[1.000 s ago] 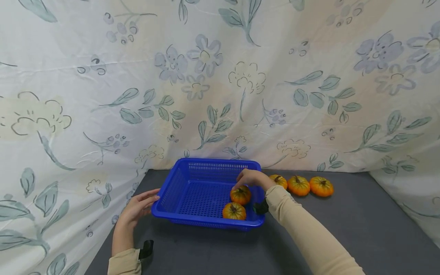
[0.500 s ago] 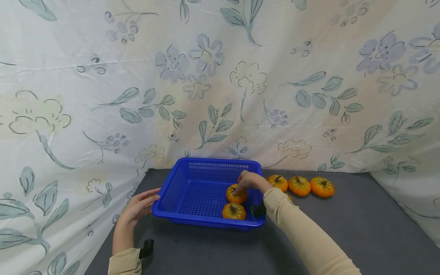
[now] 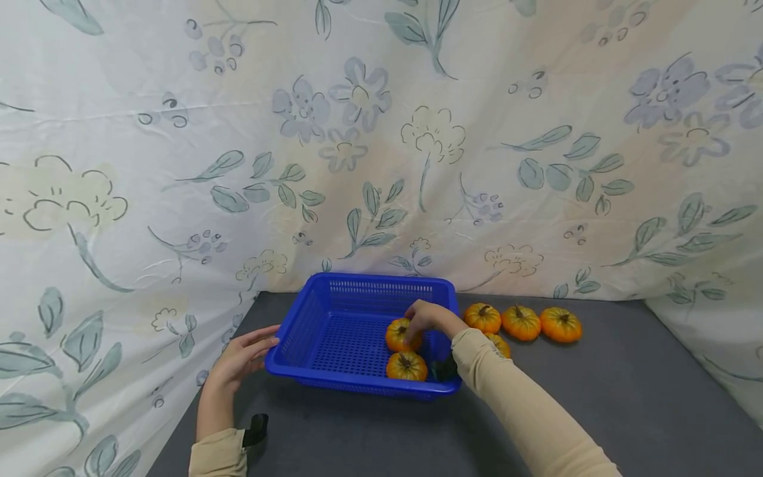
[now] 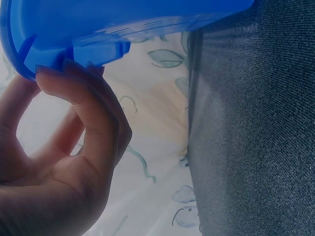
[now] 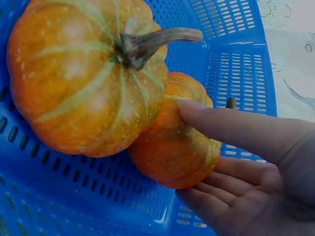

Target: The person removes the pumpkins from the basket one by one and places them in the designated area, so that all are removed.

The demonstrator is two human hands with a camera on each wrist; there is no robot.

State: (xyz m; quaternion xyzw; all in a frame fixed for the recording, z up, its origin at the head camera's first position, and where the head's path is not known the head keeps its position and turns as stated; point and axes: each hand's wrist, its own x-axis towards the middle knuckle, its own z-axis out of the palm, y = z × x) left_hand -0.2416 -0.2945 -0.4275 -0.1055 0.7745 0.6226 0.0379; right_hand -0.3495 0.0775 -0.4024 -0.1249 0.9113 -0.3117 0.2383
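A blue plastic basket (image 3: 357,383) with slotted walls stands on the dark table. My left hand (image 3: 237,358) grips its left rim; in the left wrist view the bent fingertips and thumb (image 4: 59,86) pinch the basket's edge (image 4: 147,17). Inside, toward the right, my right hand (image 3: 434,317) holds a small orange pumpkin (image 3: 396,335). The right wrist view has the thumb on one side of that pumpkin (image 5: 172,152) and the fingers under the other. Touching it there is a second pumpkin (image 5: 83,83) with a curved stem, which lies in the basket's front right part.
Outside the basket to the right, several more pumpkins (image 3: 521,323) sit on the grey-black table (image 3: 602,391); one (image 3: 498,345) is partly covered by the right sleeve. A flower-printed cloth (image 3: 381,165) hangs behind the table and along its left side.
My right hand has moved the held pumpkin a little to the left inside the basket. The partly covered pumpkin by the sleeve has come into sight. My left hand stays on the rim.
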